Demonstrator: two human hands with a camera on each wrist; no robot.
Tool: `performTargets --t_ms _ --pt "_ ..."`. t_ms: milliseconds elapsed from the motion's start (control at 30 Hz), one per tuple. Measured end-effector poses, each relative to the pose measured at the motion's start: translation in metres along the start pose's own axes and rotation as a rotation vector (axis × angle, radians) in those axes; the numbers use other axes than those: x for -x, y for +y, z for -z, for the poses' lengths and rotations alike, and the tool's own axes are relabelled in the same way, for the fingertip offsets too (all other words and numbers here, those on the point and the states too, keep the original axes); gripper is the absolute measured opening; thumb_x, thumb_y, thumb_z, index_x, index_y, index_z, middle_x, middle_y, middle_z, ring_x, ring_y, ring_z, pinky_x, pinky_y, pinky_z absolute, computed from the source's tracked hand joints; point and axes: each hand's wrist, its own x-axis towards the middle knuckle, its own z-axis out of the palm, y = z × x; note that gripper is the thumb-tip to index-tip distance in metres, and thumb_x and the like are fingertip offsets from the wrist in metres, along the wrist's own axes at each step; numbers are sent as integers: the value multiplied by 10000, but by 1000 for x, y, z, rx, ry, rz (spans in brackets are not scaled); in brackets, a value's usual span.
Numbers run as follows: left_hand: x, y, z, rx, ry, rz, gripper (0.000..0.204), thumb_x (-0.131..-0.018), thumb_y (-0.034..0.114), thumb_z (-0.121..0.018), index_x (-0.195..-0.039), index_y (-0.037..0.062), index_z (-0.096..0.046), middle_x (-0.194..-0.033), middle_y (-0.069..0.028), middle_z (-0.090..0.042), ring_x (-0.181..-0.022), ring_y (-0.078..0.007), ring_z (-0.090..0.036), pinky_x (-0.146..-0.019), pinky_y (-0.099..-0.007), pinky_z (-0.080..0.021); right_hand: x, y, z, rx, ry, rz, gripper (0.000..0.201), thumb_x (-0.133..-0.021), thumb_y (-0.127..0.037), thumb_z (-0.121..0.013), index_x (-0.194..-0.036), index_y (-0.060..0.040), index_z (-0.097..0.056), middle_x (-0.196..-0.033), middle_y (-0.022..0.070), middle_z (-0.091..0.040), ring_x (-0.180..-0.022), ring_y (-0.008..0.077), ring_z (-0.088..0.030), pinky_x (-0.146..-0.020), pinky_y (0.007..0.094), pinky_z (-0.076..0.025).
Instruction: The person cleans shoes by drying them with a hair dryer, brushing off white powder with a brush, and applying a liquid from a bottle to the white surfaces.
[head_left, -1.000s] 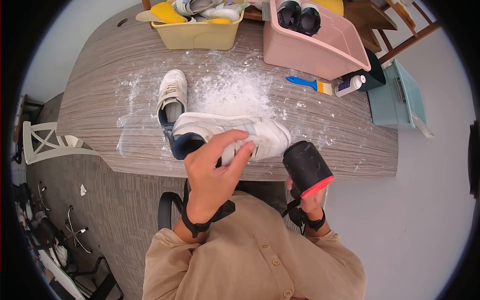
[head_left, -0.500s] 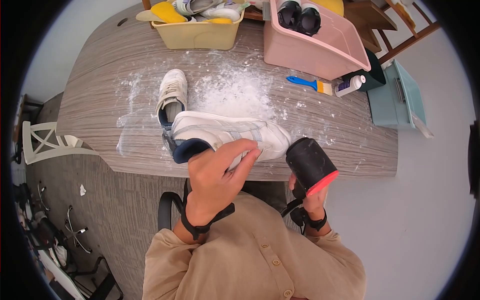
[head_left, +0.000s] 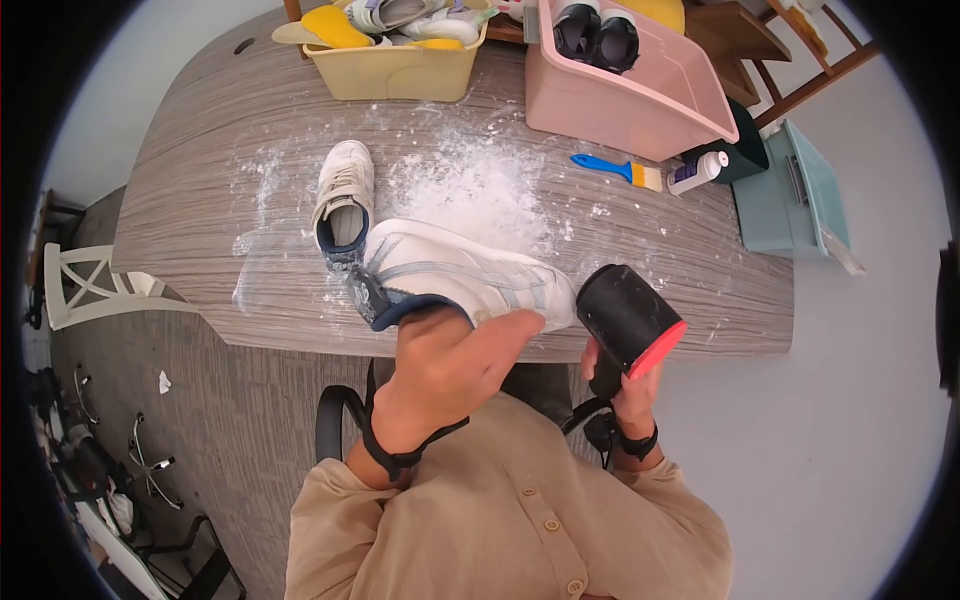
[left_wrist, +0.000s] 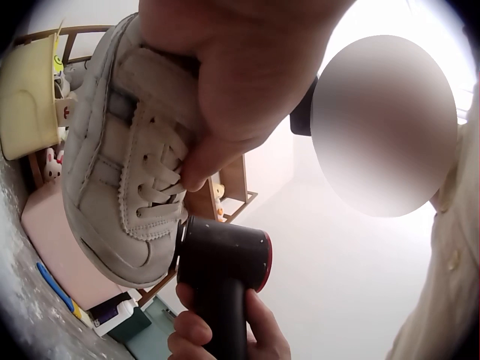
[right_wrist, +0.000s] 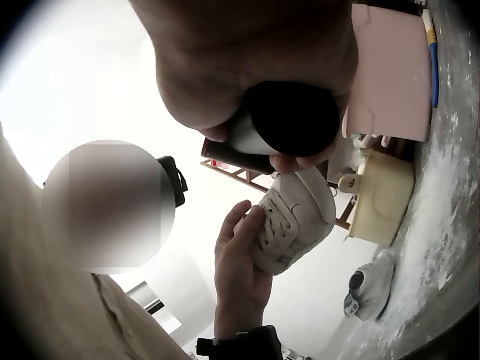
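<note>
My left hand (head_left: 445,365) grips a white sneaker (head_left: 480,275) with grey stripes and a navy collar. Its fingers reach into the shoe's opening, and in the left wrist view the thumb lies on the laces (left_wrist: 157,176). The shoe is tilted with its side up, above the table's near edge. My right hand (head_left: 632,390) holds a black hair dryer (head_left: 625,315) with a red rim by the handle (left_wrist: 225,319). The dryer's black end is right at the sneaker's toe. A second white sneaker (head_left: 345,190) stands on the table just behind the held one.
White powder (head_left: 470,190) is scattered over the wood-grain table (head_left: 200,200). A blue-handled brush (head_left: 605,163) and a white bottle (head_left: 695,173) lie at the right. Behind stand a yellow bin (head_left: 395,75) of shoes and a pink bin (head_left: 610,105) with black shoes. A light-blue box (head_left: 790,215) is far right.
The held sneaker has rolled over so more of its striped side shows, and my left hand has turned with it. The hair dryer has moved slightly up and right.
</note>
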Motion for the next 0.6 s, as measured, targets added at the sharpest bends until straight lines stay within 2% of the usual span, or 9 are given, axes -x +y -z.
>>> performTargets --t_ms 67,167,233,333,400,433,500,600 --pt "1 0 -1 -11 -13 -18 149 -680 -31 -733 -787 65 -693 -684 -44 -671 -465 -133 -554 -448 -236 -403 -4 -2 3 13 -24 -7 470 -909 -261 -486 -1205 104 -477 -902 146 -621 -644 175 -567 -600 294 -454" --pt "1 1 0 1 -28 -48 133 -686 -10 -740 -786 66 -695 -671 -43 -662 -468 -143 -554 -446 -248 -401 -6 0 2 -31 38 -30 463 -917 -272 -487 -1197 97 -485 -937 139 -613 -664 173 -566 -618 294 -453" --pt "-1 8 -3 66 -27 -68 121 -692 4 -742 -785 67 -697 -659 -42 -653 -482 -151 -562 -451 -258 -403 -7 13 7 153 173 79 455 -919 -284 -493 -1179 90 -496 -941 132 -607 -670 171 -567 -623 292 -449" --pt "-2 10 -6 93 -45 73 95 -702 27 -746 -778 51 -694 -681 -60 -658 -554 -166 -602 -514 -258 -442 -11 12 -3 -11 299 12 490 -899 -338 -542 -1168 68 -495 -948 110 -605 -668 154 -567 -598 273 -440" --pt "-5 5 -7 199 16 230 127 -700 38 -753 -809 34 -687 -725 -75 -669 -616 -158 -622 -572 -255 -463 -15 9 1 -186 142 -43 527 -876 -356 -584 -1182 61 -482 -970 104 -607 -674 146 -571 -594 265 -445" --pt "-6 3 -9 255 41 309 145 -700 43 -756 -824 26 -684 -747 -82 -675 -647 -154 -633 -601 -254 -474 -17 9 1 -164 164 -44 537 -860 -344 -610 -1188 59 -477 -974 102 -608 -677 143 -573 -597 262 -449" --pt "-4 -3 -15 318 43 346 215 -724 73 -748 -917 20 -668 -833 -93 -684 -670 -172 -639 -633 -260 -493 -22 10 -2 -119 206 -49 565 -828 -322 -662 -1200 56 -466 -981 98 -610 -684 138 -576 -603 255 -458" --pt "-4 -8 -19 389 39 449 330 -733 94 -751 -1035 20 -640 -904 -101 -684 -742 -161 -638 -708 -268 -500 -27 2 -9 -75 284 -81 542 -781 -207 -721 -1194 44 -475 -970 90 -611 -710 133 -583 -631 259 -474"
